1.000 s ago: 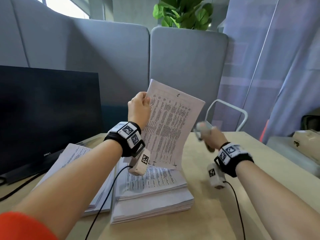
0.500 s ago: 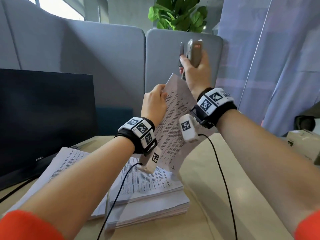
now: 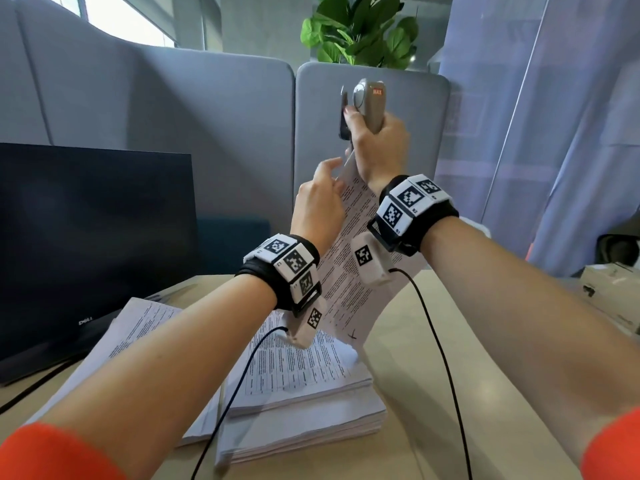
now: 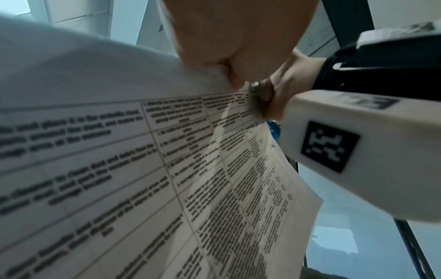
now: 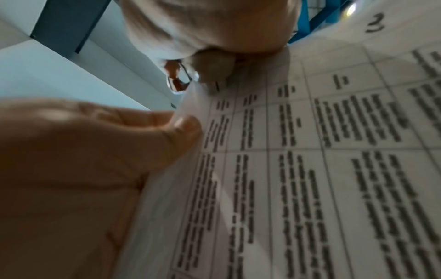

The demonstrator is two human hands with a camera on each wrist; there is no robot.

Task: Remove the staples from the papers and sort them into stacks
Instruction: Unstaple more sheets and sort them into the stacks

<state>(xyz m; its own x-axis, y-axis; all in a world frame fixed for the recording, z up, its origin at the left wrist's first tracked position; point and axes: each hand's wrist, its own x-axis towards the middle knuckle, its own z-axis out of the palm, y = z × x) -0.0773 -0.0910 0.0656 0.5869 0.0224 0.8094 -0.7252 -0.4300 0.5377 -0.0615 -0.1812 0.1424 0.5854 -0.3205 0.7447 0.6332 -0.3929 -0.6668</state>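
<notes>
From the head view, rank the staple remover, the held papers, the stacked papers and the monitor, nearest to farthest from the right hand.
1. Staple remover: in the right hand's grip, raised.
2. Held papers: just below that hand, top corner pinched by the left hand.
3. Stacked papers: low on the desk, beneath both wrists.
4. Monitor: far left, standing on the desk.

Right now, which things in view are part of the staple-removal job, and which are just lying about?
In the job:
- printed paper sheets held up, pinched by the left hand
- grey handheld staple remover, gripped by the right hand, working at the top corner
- two white paper stacks on the desk

Lying about:
- black Dell monitor
- green leafy plant
- grey padded partition
</notes>
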